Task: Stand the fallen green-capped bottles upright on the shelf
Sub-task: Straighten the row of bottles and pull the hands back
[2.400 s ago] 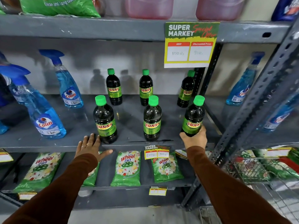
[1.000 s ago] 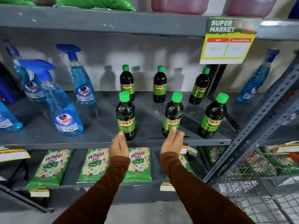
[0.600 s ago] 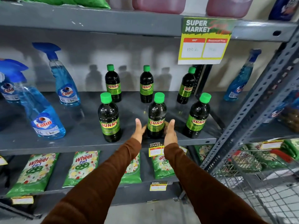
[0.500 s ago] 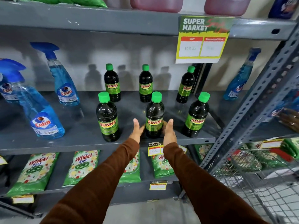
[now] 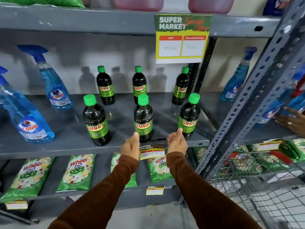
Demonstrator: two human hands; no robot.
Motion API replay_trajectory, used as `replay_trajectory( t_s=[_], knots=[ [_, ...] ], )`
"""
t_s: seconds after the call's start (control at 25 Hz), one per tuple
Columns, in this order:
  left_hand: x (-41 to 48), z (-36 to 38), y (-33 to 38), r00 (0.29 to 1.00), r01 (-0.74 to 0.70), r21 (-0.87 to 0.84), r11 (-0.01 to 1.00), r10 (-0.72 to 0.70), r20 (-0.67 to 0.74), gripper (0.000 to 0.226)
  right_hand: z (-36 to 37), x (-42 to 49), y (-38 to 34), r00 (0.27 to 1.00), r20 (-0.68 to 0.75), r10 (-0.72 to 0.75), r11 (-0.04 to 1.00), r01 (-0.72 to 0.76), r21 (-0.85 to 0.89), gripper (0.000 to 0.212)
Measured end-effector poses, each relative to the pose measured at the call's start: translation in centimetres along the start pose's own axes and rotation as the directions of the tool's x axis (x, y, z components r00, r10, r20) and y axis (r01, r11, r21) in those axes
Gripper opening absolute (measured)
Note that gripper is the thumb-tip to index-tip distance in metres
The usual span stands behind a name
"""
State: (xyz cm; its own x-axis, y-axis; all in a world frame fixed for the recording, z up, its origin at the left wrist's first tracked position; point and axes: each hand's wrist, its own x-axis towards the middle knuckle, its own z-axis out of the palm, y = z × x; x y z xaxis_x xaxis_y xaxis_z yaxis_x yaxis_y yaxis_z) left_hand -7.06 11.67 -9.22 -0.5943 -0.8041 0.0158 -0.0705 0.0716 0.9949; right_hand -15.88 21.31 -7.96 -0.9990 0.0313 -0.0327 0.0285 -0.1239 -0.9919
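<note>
Several dark green-capped bottles stand upright on the grey shelf [image 5: 66, 146] in two rows. The front row holds a left bottle [image 5: 95, 119], a middle bottle [image 5: 143, 116] and a right bottle [image 5: 189, 116]. Behind them stand a back left bottle [image 5: 105, 85], a back middle bottle [image 5: 139, 83] and a back right bottle [image 5: 181, 86]. My left hand [image 5: 130, 147] and my right hand [image 5: 176, 142] hover at the shelf's front edge, either side of the middle front bottle, fingers apart, touching nothing. None of the bottles lies down.
Blue spray bottles [image 5: 31, 119] stand at the left of the shelf. A price sign [image 5: 182, 37] hangs from the shelf above. Green detergent packets [image 5: 77, 172] lie on the lower shelf. A wire cart [image 5: 264, 195] is at the lower right. Another person's hand [image 5: 292, 121] reaches in at right.
My right hand let go of the right front bottle. Both hands then flanked the middle front bottle and have now drawn back and apart from it.
</note>
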Motion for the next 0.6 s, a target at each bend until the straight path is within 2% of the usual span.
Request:
replay_trajectory(
  t_s=[0.08,0.16,0.2,0.28,0.4,0.6],
  knots=[
    [-1.2,2.5,0.7,0.986,-0.089,0.035,0.995,0.084,0.142,0.063,-1.7,1.5,-0.6,0.978,-0.169,-0.124,0.99,0.111,-0.089,0.036],
    [-1.5,6.0,2.8,0.97,-0.101,0.025,0.995,0.093,0.223,0.057,-3.3,3.5,-1.3,0.954,-0.239,-0.183,0.981,0.163,-0.104,0.029],
    [-1.4,7.8,4.0,0.965,-0.035,-0.008,0.999,0.036,0.261,0.058,-3.9,4.2,-1.6,0.97,-0.197,-0.142,0.99,0.136,-0.047,0.03],
    [-1.0,10.6,5.6,0.921,0.157,-0.085,0.984,-0.115,0.371,0.063,-5.0,5.0,-1.6,1.0,0.001,0.024,0.996,-0.024,0.089,0.042],
    [-1.4,13.2,7.2,0.847,0.277,-0.152,0.949,-0.166,0.505,0.067,-6.2,6.5,-2.1,0.964,0.211,0.165,0.968,-0.199,0.154,0.048],
    [-1.2,15.1,7.7,0.853,0.321,-0.176,0.931,-0.203,0.481,0.071,-7.3,8.9,-2.6,0.946,0.267,0.184,0.969,-0.22,0.112,0.051]
  ],
)
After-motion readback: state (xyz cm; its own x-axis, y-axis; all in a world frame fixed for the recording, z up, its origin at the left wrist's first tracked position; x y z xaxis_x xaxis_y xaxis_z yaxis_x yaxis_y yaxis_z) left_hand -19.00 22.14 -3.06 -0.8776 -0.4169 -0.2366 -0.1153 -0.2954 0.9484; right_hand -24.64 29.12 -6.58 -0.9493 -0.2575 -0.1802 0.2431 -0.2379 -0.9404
